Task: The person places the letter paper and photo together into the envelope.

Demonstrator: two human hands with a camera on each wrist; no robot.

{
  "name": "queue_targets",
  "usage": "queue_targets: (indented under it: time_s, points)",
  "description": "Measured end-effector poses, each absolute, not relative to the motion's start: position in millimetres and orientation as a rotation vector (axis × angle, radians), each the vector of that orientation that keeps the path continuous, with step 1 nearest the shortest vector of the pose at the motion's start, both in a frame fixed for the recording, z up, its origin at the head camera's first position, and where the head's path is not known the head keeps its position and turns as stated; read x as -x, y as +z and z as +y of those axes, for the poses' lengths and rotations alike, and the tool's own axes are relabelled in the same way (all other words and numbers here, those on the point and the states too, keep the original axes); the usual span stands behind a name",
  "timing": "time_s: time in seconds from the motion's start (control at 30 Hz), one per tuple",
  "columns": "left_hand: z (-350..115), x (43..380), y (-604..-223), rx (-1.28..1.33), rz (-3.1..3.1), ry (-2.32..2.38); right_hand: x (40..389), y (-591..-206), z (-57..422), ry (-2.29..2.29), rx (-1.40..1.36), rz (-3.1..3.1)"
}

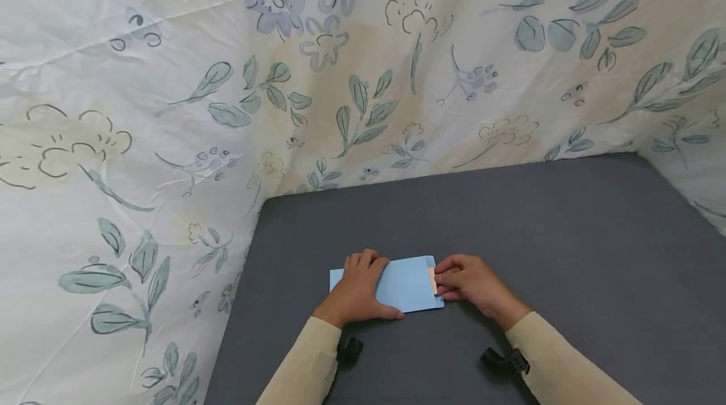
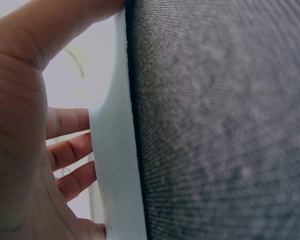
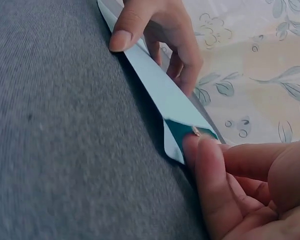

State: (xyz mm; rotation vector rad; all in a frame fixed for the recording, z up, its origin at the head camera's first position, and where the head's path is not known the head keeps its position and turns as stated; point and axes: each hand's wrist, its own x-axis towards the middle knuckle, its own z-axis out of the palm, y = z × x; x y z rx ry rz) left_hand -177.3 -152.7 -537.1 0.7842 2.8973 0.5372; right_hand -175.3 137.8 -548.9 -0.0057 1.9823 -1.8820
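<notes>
A flat light blue carton (image 1: 405, 285) lies on the dark grey table. My left hand (image 1: 358, 285) spans it and grips it, the thumb at the near long edge and the fingers over the far one; the left wrist view shows its pale side (image 2: 117, 150) between them. At the carton's right end, small folded flaps flank the opening, with a dark green inside (image 3: 179, 131) showing. My right hand (image 1: 467, 282) pinches a peach-coloured piece (image 1: 432, 281) at this opening. Its fingertips (image 3: 210, 150) hide most of that piece in the right wrist view.
The dark grey table (image 1: 567, 254) extends to the right of both hands. A floral cloth (image 1: 368, 65) hangs along its back and left sides. Black wrist mounts (image 1: 505, 361) sit at both sleeves, low over the table.
</notes>
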Motion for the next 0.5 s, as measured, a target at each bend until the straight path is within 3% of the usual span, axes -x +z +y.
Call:
queue_targets:
  time_s: [0.5]
  points:
    - [-150.3, 171.5, -536.6, -0.768, 2.897, 0.542, 169.3, -548.8, 128.2, -1.876, -0.023, 1.948]
